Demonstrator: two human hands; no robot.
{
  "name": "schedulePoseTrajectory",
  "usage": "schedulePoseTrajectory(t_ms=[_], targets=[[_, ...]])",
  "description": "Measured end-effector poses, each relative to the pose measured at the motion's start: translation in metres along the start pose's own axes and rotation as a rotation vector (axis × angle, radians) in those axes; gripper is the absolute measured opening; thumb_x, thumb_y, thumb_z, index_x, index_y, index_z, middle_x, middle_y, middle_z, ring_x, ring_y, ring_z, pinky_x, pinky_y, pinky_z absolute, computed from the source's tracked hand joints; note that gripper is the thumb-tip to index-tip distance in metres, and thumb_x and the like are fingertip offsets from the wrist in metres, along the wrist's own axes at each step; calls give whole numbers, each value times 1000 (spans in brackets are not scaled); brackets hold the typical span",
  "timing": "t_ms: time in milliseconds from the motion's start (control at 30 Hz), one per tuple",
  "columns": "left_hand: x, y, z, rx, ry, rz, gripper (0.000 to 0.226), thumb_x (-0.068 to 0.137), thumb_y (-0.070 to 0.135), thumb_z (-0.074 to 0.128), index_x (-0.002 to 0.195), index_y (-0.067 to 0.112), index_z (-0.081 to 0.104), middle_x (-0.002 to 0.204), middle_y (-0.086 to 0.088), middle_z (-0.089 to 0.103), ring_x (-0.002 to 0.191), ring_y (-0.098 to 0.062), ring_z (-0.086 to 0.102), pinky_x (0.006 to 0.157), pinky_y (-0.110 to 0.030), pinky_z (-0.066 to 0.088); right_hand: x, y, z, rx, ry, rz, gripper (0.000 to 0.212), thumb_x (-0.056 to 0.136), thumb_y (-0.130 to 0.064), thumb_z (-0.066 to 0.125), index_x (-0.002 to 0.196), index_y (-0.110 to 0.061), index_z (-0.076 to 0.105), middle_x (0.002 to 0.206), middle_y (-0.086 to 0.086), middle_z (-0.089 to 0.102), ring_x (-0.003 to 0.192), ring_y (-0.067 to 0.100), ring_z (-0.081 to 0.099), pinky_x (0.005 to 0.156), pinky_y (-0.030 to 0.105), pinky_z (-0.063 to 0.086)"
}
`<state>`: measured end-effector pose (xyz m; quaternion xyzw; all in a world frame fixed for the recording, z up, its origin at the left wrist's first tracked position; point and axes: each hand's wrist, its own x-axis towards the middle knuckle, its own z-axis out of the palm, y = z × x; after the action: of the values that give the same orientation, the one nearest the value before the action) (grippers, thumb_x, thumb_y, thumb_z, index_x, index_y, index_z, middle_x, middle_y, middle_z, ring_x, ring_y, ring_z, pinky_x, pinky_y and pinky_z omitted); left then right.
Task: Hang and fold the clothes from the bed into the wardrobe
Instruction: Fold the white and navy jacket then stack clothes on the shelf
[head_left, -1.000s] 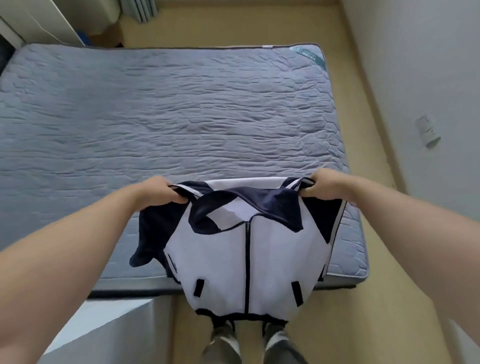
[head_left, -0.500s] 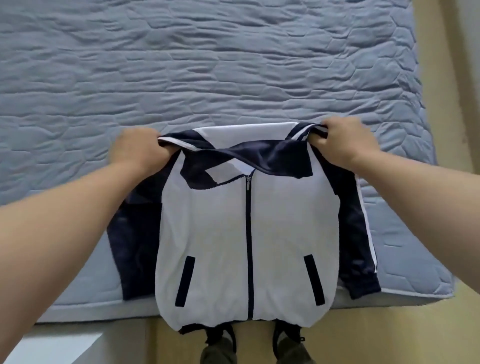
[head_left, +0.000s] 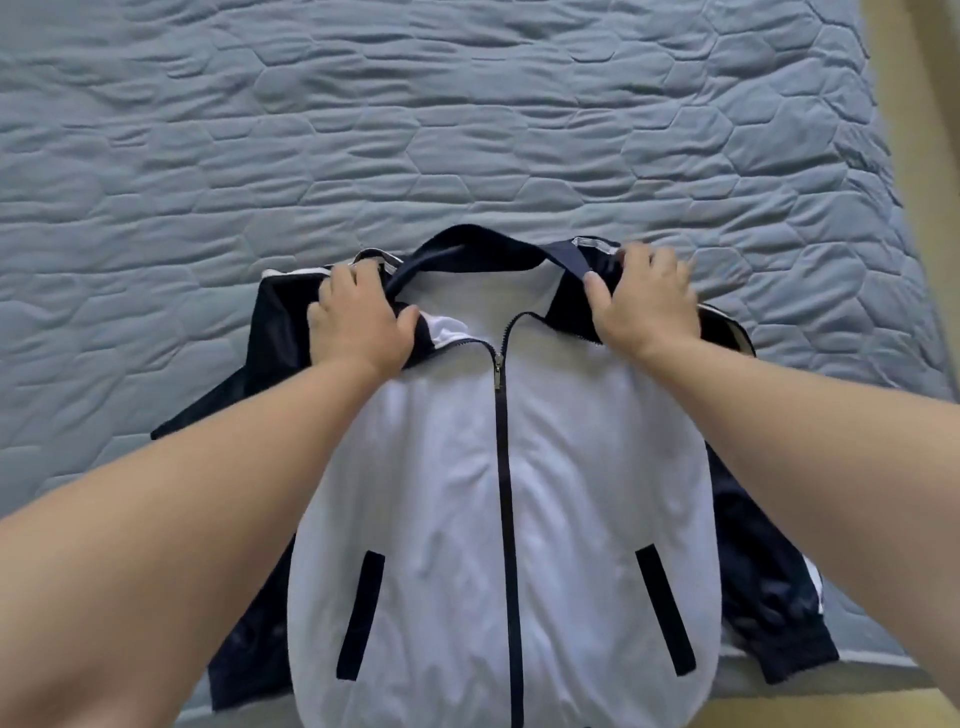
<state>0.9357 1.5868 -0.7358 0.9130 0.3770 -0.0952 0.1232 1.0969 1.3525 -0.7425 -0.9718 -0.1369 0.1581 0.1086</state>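
Grey quilted bed (head_left: 467, 130) | jacket (head_left: 571, 493) flat | left hand (head_left: 358, 317), right hand (head_left: 644, 301): fingers gripping shoulders

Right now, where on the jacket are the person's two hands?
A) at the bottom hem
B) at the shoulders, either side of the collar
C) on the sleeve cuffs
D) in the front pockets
B: the left hand and right hand hold the jacket at its shoulders, flanking the navy collar, as it lies front up on the bed.
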Motion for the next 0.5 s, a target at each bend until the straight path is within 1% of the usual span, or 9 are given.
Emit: schedulePoseTrajectory(t_ms=[67, 133, 167, 233, 300, 333, 400, 467, 500], targets=[[-5, 11, 13, -164, -62, -167, 70, 90, 55, 63, 138, 8, 42, 138, -20, 45, 128, -41, 46, 103, -49, 40, -7, -1, 10, 48, -14, 39, 60, 92, -64, 51, 127, -16, 51, 132, 17, 48, 125, 39, 45, 104, 49, 35], [-2, 16, 24, -296, -98, -323, 72, 91, 59, 60, 135, 5, 42, 138, -21, 48, 126, -42, 50, 100, -46, 42, -12, -2, 14, -82, 35, -7, 65, 85, -69, 53, 129, -22, 49, 140, 15, 41, 130, 37, 38, 105, 52, 30], [1, 17, 28, -348, -93, -376, 70, 92, 59, 59, 133, 4, 43, 137, -20, 51, 124, -41, 52, 96, -44, 43, -13, -1, 14, -168, 71, -64, 64, 84, -67, 57, 131, -24, 48, 147, 15, 35, 134, 37, 33, 107, 54, 27], [8, 15, 32, -386, -66, -437, 65, 92, 58, 58, 128, 5, 45, 132, -18, 57, 121, -40, 55, 86, -40, 42, -13, 1, 15, -295, 126, -209, 57, 84, -55, 63, 130, -25, 48, 153, 14, 23, 141, 35, 22, 111, 57, 18], [13, 13, 36, -365, -51, -449, 63, 91, 60, 57, 125, 7, 49, 127, -15, 62, 117, -38, 58, 81, -38, 38, -9, -1, 16, -342, 174, -341, 44, 86, -43, 66, 122, -21, 53, 152, 12, 23, 140, 33, 21, 111, 55, 13], [16, 12, 36, -363, -52, -449, 65, 89, 63, 56, 123, 8, 52, 125, -13, 63, 116, -37, 59, 80, -38, 38, -7, -5, 17, -355, 186, -391, 37, 86, -36, 67, 117, -19, 56, 149, 12, 28, 136, 33, 25, 107, 52, 16], [19, 11, 35, -434, -100, -443, 72, 84, 73, 52, 118, 10, 61, 119, -10, 66, 110, -35, 61, 81, -36, 41, -2, -16, 17, -401, 158, -423, 32, 84, -24, 68, 113, -16, 57, 136, 13, 42, 123, 35, 38, 98, 47, 27], [20, 12, 27, -657, -160, -493, 78, 75, 83, 49, 107, 14, 68, 114, -6, 67, 103, -30, 62, 91, -37, 47, 3, -25, 17, -397, 79, -340, 35, 87, -23, 66, 119, -14, 54, 129, 13, 51, 117, 36, 48, 93, 44, 38], [21, 14, 21, -823, -181, -555, 82, 68, 86, 50, 107, 16, 69, 116, -4, 67, 102, -27, 62, 97, -39, 48, 6, -27, 18, -358, 33, -268, 39, 90, -23, 64, 125, -15, 51, 130, 14, 52, 119, 37, 50, 93, 44, 40]])
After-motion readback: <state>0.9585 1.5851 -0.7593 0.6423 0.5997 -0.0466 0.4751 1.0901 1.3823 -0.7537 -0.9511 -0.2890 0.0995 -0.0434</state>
